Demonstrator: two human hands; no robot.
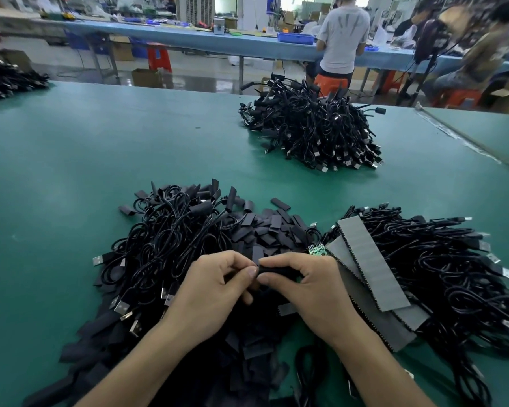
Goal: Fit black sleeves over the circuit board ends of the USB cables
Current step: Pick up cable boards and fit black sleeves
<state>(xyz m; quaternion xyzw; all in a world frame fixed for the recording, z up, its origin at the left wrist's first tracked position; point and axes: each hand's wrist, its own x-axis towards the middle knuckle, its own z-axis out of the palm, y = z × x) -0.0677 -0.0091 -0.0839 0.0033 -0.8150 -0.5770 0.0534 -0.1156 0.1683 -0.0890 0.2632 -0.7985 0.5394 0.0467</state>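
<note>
My left hand (pixel 215 292) and my right hand (pixel 303 289) meet over the heap in front of me. Between them lies one black sleeve (pixel 276 271): my right thumb and fingers curl round it, and my left fingertips pinch its left end. Whatever sits inside the sleeve is hidden. Just behind my right hand a bare green circuit board (pixel 316 249) on a cable pokes out. Loose flat black sleeves (pixel 265 230) are heaped behind and under my hands. USB cables (pixel 165 239) lie tangled to the left, and more USB cables (pixel 441 259) to the right.
Grey foam strips (pixel 373 259) lie across the right cable pile. A further pile of sleeved cables (pixel 315 130) sits far on the green table (pixel 100 160), another (pixel 6 80) at far left. A person (pixel 341 39) stands at a blue bench beyond.
</note>
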